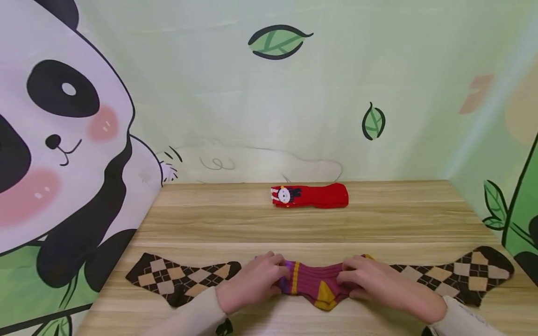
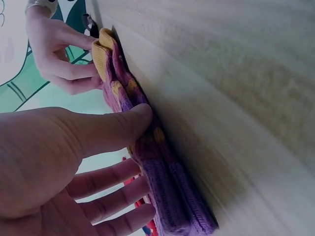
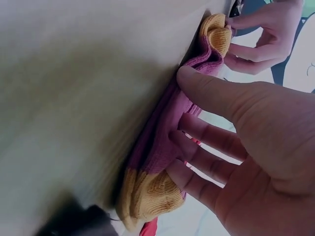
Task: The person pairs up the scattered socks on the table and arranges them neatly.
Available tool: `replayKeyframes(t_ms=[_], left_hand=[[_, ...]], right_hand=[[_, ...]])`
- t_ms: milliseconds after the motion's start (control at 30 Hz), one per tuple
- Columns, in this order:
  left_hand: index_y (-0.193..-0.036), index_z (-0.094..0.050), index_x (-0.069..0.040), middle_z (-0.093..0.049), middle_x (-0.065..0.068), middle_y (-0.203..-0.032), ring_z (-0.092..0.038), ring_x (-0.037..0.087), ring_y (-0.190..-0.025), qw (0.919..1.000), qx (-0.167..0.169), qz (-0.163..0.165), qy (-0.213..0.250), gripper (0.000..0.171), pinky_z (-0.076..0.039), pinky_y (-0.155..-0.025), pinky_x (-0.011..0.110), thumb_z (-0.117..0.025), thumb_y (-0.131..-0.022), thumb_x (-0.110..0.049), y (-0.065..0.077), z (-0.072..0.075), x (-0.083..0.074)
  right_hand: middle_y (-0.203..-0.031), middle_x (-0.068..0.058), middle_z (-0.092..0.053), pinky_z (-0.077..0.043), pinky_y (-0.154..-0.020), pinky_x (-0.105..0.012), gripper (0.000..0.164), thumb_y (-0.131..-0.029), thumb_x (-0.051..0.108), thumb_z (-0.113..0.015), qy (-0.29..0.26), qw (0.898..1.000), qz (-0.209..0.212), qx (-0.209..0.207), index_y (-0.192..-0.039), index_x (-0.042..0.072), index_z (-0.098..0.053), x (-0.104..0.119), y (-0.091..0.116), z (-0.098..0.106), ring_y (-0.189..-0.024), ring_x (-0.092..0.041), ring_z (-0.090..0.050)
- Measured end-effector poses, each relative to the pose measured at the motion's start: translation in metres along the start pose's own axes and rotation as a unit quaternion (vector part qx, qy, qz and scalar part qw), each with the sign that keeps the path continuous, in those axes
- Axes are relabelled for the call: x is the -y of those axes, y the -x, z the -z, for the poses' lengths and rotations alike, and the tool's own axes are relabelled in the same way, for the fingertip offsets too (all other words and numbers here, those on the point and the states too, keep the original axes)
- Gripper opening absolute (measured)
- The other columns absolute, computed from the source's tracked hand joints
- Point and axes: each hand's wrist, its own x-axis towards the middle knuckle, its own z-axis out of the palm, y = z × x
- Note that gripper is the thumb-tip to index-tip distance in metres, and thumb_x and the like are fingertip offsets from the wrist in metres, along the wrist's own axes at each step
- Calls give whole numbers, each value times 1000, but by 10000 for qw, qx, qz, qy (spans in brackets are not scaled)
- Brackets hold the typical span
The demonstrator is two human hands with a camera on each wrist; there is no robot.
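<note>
Head view | both hands (image 1: 254,281), backs upward | pinching purple-yellow socks (image 1: 310,281)

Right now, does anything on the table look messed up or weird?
Nothing looks spilled or torn. One maybe-odd thing: the left checked sock and right checked sock look alike but lie apart, with purple-and-yellow socks between them.

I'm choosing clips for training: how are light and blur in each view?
Head view: bright, fairly even light, with a pale streak, likely glare, on the right wall; left wrist view: dimmer, the purple socks beside a soft shadow on the table; right wrist view: also dim, a dark shape at lower left too blurred to identify.
</note>
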Motion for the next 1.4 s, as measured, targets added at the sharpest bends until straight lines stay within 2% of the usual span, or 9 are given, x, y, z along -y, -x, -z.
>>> replayKeyframes(t_ms=[200,467,633,833,1000,1200,1400], left_hand=[[-106,-80,-20,-66,-1,-105,-58,12,-91,9998,79,39,-177,27,-53,-79,26,-88,-80,-16,-6,2,2],[-101,-79,-19,-63,0,-98,-58,14,-86,9984,58,105,-546,22,-53,-73,29,-87,-82,-17,-15,5,10],[-101,-78,-18,-64,1,-97,-61,14,-84,9988,37,116,-480,21,-54,-73,29,-87,-82,-16,-21,5,18],[-102,-77,-15,-64,2,-96,-59,12,-79,9983,112,346,-460,19,-53,-70,27,-85,-85,-14,-33,10,27],[-104,-77,-13,-64,4,-97,-59,12,-80,9978,185,521,-370,20,-54,-69,26,-85,-85,-14,-45,11,33],[-110,-77,-13,-66,6,-100,-61,14,-82,9968,181,640,-444,22,-56,-70,27,-82,-88,-11,-60,9,45],[-116,-75,-14,-68,6,-103,-62,15,-85,9950,188,820,-544,27,-57,-74,30,-81,-90,-13,-71,8,55]], right_hand=[[-99,9,-61,-55,-74,-30,26,-81,16,-88,184,9997,44,172,-103,23,-75,-5,-9,2,-89,-9,-56],[-91,10,-53,-52,-71,-27,25,-81,13,-88,210,9996,34,197,-100,21,-74,-12,-20,5,-83,-6,-50],[-91,9,-54,-54,-71,-27,26,-80,12,-88,271,9994,69,186,-99,21,-73,-18,-26,5,-82,-7,-52],[-92,5,-63,-56,-70,-27,24,-82,11,-86,226,9995,141,194,-98,19,-70,-30,-36,8,-81,-8,-56],[-89,6,-64,-54,-69,-25,24,-83,8,-85,120,9995,168,223,-97,17,-68,-44,-42,9,-79,-7,-55],[-83,6,-61,-51,-67,-24,24,-83,3,-84,18,9999,74,102,-91,16,-64,-59,-50,10,-76,-7,-53],[-80,4,-58,-47,-65,-24,23,-85,1,-82,9,9996,-252,147,-85,15,-63,-70,-57,14,-74,-9,-50]])
